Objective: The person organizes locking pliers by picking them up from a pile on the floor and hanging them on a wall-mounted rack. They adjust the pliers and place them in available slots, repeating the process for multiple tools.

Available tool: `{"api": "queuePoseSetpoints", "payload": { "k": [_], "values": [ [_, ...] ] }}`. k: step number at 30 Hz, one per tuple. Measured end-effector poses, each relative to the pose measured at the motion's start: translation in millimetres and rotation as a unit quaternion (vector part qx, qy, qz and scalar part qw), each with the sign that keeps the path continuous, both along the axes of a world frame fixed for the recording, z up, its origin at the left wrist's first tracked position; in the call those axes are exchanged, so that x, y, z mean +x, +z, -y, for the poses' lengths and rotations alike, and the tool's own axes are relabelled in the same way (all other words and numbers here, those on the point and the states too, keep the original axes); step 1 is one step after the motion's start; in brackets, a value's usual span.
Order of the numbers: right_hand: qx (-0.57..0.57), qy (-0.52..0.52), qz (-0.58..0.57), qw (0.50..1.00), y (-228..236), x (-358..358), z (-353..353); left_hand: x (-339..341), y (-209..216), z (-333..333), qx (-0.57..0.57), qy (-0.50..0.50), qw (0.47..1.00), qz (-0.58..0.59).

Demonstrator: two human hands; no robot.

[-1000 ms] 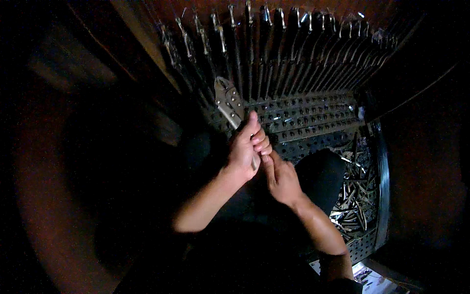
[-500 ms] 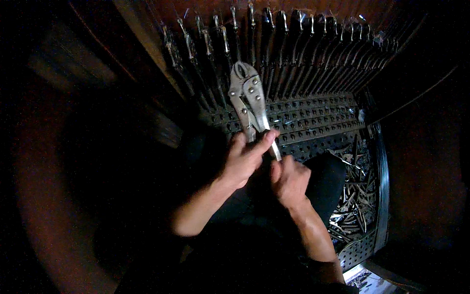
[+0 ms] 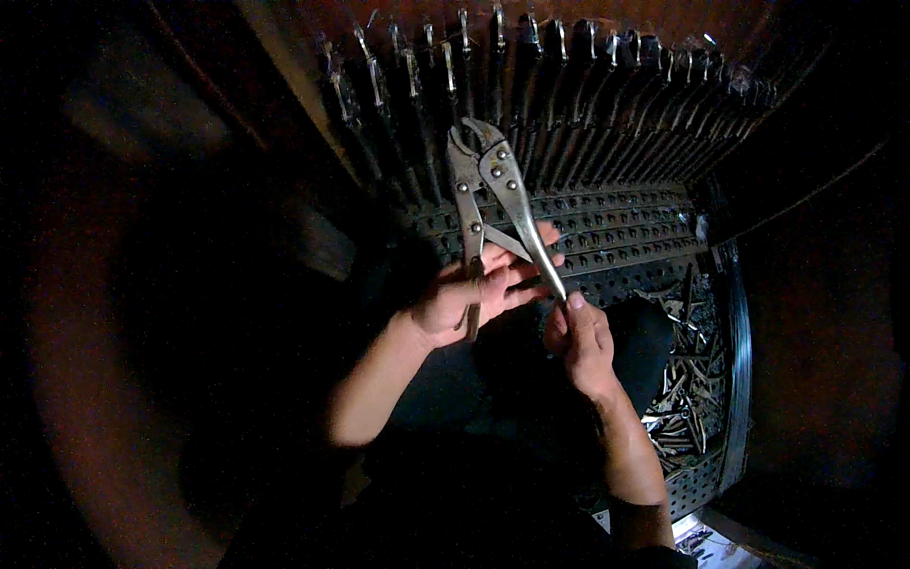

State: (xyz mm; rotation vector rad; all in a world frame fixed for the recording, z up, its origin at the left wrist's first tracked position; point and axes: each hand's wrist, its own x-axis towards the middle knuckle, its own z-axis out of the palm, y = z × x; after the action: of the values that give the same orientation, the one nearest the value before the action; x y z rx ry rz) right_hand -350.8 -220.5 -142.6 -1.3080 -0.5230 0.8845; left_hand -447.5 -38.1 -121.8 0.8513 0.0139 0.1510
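A pair of metal locking pliers [image 3: 517, 199] is held up in front of me, jaws upward and slightly parted, handles spread apart. My left hand [image 3: 455, 302] is behind the left handle, which lies across the palm with the thumb over it. Its other fingers stretch out to the right behind the tool, apart from one another. With thumb and curled fingers, my right hand [image 3: 583, 341] pinches the lower end of the right handle, near the adjusting screw end.
Beyond the pliers, a row of dark parts with shiny metal hooked ends [image 3: 500, 28] hangs along a brownish wall. Below it is a rack with rows of dark pegs [image 3: 616, 228]. At right, a perforated metal bin [image 3: 697, 488] holds many loose metal pieces [image 3: 697, 389]. Surroundings are very dark.
The pliers' handles have swung apart and the jaws have opened a little. My right hand has moved right with its handle. My left fingers have uncurled behind the tool.
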Motion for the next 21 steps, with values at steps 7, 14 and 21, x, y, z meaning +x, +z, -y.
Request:
{"api": "queuePoseSetpoints", "payload": {
  "k": [7, 14, 21],
  "values": [
    [-0.056, 0.002, 0.062, 0.996, 4, -7, -15, 17, -22, -6, -0.060, 0.026, 0.997, -0.031],
    [-0.099, -0.016, 0.249, 0.963, -9, -9, -18, 18, -2, 9, -0.157, 0.059, 0.985, -0.049],
    [-0.123, 0.036, 0.270, 0.954, -2, -24, -21, 28, -21, 8, -0.183, 0.073, 0.973, -0.122]
  ]
}}
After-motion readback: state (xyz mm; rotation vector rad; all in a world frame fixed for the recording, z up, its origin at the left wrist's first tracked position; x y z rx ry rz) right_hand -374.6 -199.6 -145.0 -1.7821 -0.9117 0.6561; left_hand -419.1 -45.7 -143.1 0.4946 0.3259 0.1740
